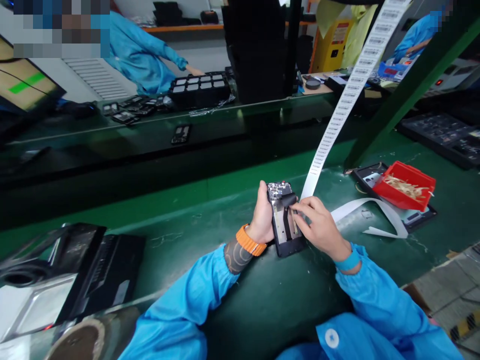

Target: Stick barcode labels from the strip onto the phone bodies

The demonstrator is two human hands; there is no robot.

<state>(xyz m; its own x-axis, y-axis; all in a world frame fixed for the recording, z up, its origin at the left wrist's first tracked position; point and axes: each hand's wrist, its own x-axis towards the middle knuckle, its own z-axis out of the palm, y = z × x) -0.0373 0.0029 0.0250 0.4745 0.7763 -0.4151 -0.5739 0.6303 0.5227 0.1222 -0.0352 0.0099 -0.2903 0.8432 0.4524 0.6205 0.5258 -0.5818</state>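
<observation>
My left hand (262, 216) grips the left edge of an opened phone body (284, 222), its circuit board and inner parts facing up, held just above the green bench. My right hand (320, 225) rests on the phone's right side, with fingertips pinched at a small dark part near the top of the phone. A long white strip of barcode labels (347, 97) hangs down from above and ends right beside my right fingers. An orange band sits on my left wrist, a blue one on my right.
A red bin (405, 186) of small pale pieces sits on a dark tray at right. A black machine (67, 272) stands at the lower left. Beyond is a conveyor (150, 135) with phone parts and black trays (198, 86). People in blue coats work at the back.
</observation>
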